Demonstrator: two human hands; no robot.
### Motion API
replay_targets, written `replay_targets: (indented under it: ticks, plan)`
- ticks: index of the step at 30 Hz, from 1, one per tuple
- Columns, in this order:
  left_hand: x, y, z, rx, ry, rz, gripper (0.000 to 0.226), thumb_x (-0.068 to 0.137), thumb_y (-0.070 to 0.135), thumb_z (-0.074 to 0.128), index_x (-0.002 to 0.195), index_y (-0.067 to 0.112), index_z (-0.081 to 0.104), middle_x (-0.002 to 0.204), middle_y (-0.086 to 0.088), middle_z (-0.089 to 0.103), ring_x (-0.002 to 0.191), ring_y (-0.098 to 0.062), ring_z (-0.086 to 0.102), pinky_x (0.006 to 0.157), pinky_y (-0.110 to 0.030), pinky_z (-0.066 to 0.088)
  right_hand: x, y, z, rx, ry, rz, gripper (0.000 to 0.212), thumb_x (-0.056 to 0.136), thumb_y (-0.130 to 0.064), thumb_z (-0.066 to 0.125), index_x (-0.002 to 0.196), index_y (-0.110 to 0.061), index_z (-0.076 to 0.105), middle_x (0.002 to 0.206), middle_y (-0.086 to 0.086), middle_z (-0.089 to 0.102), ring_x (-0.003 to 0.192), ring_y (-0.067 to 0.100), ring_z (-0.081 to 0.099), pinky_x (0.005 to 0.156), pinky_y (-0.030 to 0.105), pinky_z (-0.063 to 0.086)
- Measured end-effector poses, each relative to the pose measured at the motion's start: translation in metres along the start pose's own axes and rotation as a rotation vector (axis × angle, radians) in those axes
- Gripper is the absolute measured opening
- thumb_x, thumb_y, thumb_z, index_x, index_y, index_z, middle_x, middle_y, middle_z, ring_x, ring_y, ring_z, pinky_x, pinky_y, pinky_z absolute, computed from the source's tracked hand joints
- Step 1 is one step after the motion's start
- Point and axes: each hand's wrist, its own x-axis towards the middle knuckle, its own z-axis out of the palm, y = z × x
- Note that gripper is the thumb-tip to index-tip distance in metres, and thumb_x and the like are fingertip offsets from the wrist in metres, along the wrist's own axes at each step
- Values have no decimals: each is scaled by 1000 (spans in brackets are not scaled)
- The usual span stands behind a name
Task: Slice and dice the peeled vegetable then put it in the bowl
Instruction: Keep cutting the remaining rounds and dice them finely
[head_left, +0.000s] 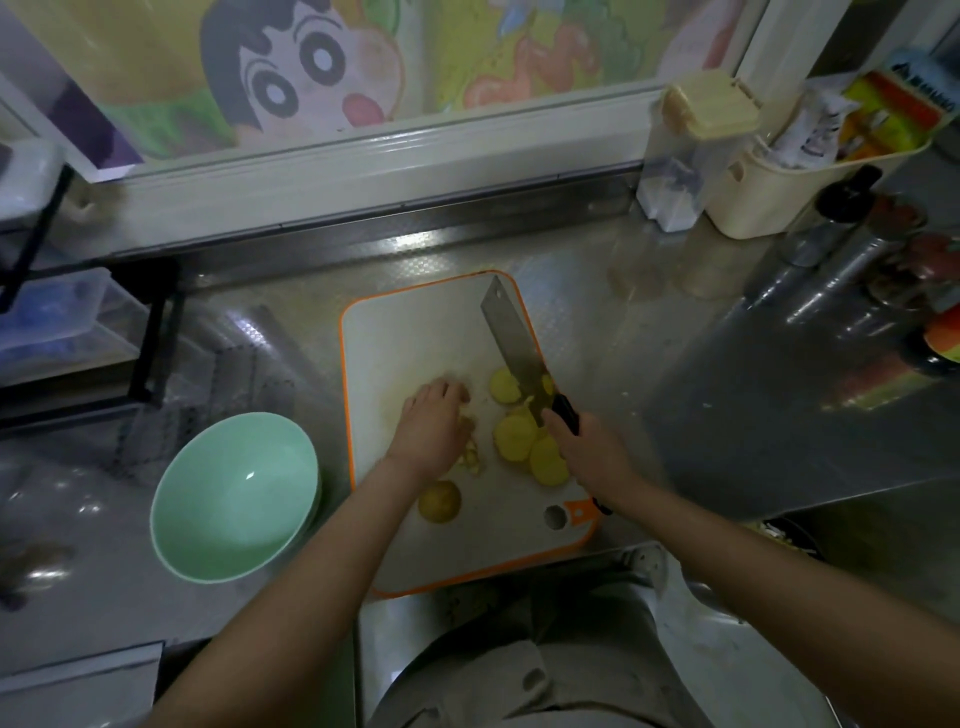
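Peeled potato was cut into round yellow slices, lying flat and partly overlapping on the right half of the cutting board, one more slice just beyond them. A rounded potato end piece sat apart near the board's front edge, under the left forearm. Small chopped bits lay between the left hand and the slices. None of it was in the bowl.

Right hand had its fingers wrapped round the black handle of the cleaver, blade angled away toward the far edge of the board, heel end over the slices. Left hand was palm down on the board, fingertips bent downward; couldn't tell if anything was held under them.

Board was white with an orange rim, on a shiny metal counter. Pale green bowl stood just left of the board, nothing visible inside.

Far right: clear container with beige lid, cream basket stuffed with packets, dark-capped bottle. Far left: clear plastic drawers. Cartoon picture on the window behind
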Motion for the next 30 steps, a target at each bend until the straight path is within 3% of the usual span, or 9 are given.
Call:
replay_targets:
  ticks: [3, 8, 12, 17, 20, 23, 25, 30]
  plan:
    - [29, 9, 2, -36, -58, -19, 47, 91, 21, 52, 135, 18, 38, 136, -7, 40, 122, -28, 39, 95, -35, 32, 6, -4, -8, -61, 26, -7, 45, 98, -32, 47, 56, -17, 38, 52, -1, 40, 46, 9, 38, 43, 19, 24]
    - [60, 23, 8, 24, -215, 96, 63, 91, 8, 47, 147, 22, 21, 154, -2, 20, 134, -28, 28, 104, -38, 29, 12, -9, -19, -78, 70, -7, 43, 98, -30, 46, 58, -16, 44, 56, -2, 48, 51, 7, 45, 41, 13, 33]
    - [73, 32, 12, 26, -263, 59, 63, 93, 17, 50, 147, 20, 19, 150, -8, 27, 133, -30, 30, 105, -39, 28, 13, -8, -22, -120, 112, -13, 47, 98, -27, 47, 53, -16, 39, 51, -3, 43, 46, 5, 41, 41, 14, 33]
    - [74, 36, 24, 12, -176, -67, 47, 87, 11, 55, 132, 8, 40, 130, -15, 41, 118, -32, 42, 95, -36, 37, 14, 3, -19, -21, 74, -7, 44, 98, -30, 47, 57, -15, 42, 51, -1, 44, 43, 7, 40, 40, 16, 28]
    - [68, 33, 22, -142, -126, -111, 34, 83, 10, 60, 115, 6, 47, 119, -14, 44, 107, -30, 46, 85, -38, 41, 13, 6, -17, 22, 65, -11, 42, 98, -30, 47, 60, -13, 44, 54, 2, 46, 46, 10, 43, 46, 23, 29]
    - [53, 30, 11, -333, 2, -99, 18, 81, 9, 58, 93, 11, 44, 99, -10, 46, 89, -25, 47, 70, -34, 38, 11, 7, -14, 38, 42, -9, 40, 98, -29, 46, 61, -13, 46, 55, 2, 49, 49, 12, 46, 49, 27, 32]
    - [37, 27, 2, -388, 125, -119, 19, 80, 10, 58, 86, 13, 40, 89, -4, 43, 82, -23, 44, 66, -34, 36, 11, 7, -10, 12, 35, -5, 43, 98, -30, 47, 59, -13, 44, 54, 2, 46, 48, 13, 44, 49, 28, 30]
    - [-11, 5, -2, -268, 276, -218, 20, 79, 15, 60, 83, 14, 40, 88, -3, 44, 84, -21, 42, 61, -34, 34, 7, 4, 6, -36, 22, -31, 45, 97, -30, 50, 55, -19, 37, 51, 0, 38, 45, 11, 36, 47, 25, 24]
